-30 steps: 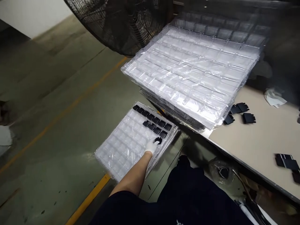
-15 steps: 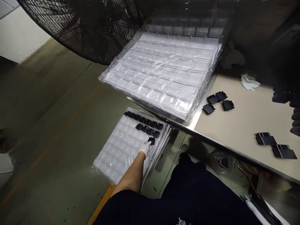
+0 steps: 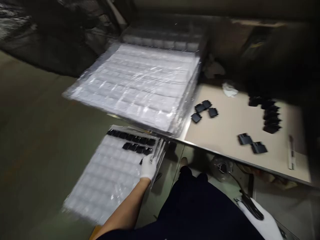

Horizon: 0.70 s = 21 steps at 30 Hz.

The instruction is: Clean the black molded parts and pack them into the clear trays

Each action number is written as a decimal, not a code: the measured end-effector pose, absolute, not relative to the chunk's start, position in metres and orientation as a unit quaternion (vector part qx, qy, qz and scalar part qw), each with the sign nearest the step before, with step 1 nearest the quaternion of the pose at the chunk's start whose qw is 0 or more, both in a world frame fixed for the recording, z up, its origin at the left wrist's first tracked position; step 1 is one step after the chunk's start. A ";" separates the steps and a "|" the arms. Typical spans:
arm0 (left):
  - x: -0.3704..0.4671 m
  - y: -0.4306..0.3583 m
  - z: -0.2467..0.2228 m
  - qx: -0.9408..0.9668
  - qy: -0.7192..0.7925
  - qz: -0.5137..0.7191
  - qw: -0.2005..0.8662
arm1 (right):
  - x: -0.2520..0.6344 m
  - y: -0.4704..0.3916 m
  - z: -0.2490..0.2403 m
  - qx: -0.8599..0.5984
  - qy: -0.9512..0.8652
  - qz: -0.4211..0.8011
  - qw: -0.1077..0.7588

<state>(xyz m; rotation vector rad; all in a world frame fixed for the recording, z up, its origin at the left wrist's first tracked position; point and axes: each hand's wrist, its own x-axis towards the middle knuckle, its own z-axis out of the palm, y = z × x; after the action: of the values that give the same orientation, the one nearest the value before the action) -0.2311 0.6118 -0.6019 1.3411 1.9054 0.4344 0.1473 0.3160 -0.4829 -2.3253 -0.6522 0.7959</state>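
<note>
My left hand [image 3: 148, 166], in a white glove, is over the right side of a clear compartment tray [image 3: 100, 176], its fingers blurred and partly hidden. Black parts [image 3: 130, 137] fill the tray's top row, and several more lie in the second row. A dark piece [image 3: 141, 162] shows just left of the fingers; whether they grip it is unclear. At the lower right, my right hand [image 3: 261, 216], also gloved, is closed around a dark pliers-like tool [image 3: 251, 206] below the table edge.
A film-wrapped stack of clear trays [image 3: 135, 86] lies on the table [image 3: 225, 133]. Loose black parts [image 3: 213, 112], a piled row of dark parts [image 3: 272, 120], a white cloth [image 3: 229, 90] and a thin tool [image 3: 291, 153] are there too. A large fan [image 3: 50, 43] stands upper left.
The view has swung right, showing more of the table and my right hand with the tool. My left hand now covers most of the black part it was touching in the third row.
</note>
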 end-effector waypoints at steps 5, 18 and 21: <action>-0.061 0.571 -0.540 0.708 0.482 0.160 0.491 | 0.167 0.301 -0.470 -0.840 -0.221 0.365 0.336; 0.198 0.584 -0.478 0.783 0.448 0.135 0.409 | 0.221 0.198 -0.507 -0.820 -0.125 0.387 0.403; 0.189 0.573 -0.481 0.771 0.440 0.167 0.429 | 0.234 0.191 -0.507 -0.835 -0.156 0.377 0.369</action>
<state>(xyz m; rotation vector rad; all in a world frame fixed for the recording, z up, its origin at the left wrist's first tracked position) 0.1891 0.5725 -0.4810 1.9249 1.0970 0.4171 0.2336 0.1912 -0.5071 -2.1428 -0.4008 0.9671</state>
